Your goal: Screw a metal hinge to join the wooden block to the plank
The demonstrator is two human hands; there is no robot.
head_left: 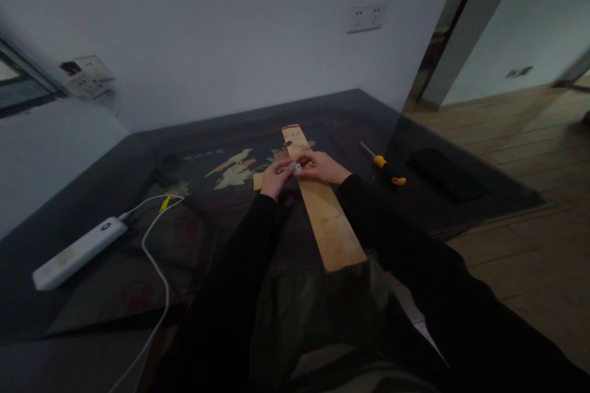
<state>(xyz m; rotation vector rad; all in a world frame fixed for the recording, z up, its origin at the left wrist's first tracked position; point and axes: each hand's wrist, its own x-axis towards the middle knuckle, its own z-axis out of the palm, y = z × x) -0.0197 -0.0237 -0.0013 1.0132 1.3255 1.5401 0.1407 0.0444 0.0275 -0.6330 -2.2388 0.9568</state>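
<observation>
A small silver metal hinge (296, 167) with dark holes sits between my two hands, over the far half of a long wooden board (328, 221). My left hand (275, 178) pinches its left side with closed fingers. From the other side my right hand (321, 167) grips it, fingers curled, the hand resting over the board. The board lies lengthwise on the dark table, its near end at the table's front edge. Beside my left hand shows the end of another wooden piece (258, 182), mostly hidden. Whether the hinge touches the wood, I cannot tell.
A screwdriver (380, 162) with a yellow and black handle lies right of the board, near a flat black object (446, 173). On the left stands a white power strip (80, 253) with a white cable (157, 267) crossing the dark table (212, 129). A wall rises behind.
</observation>
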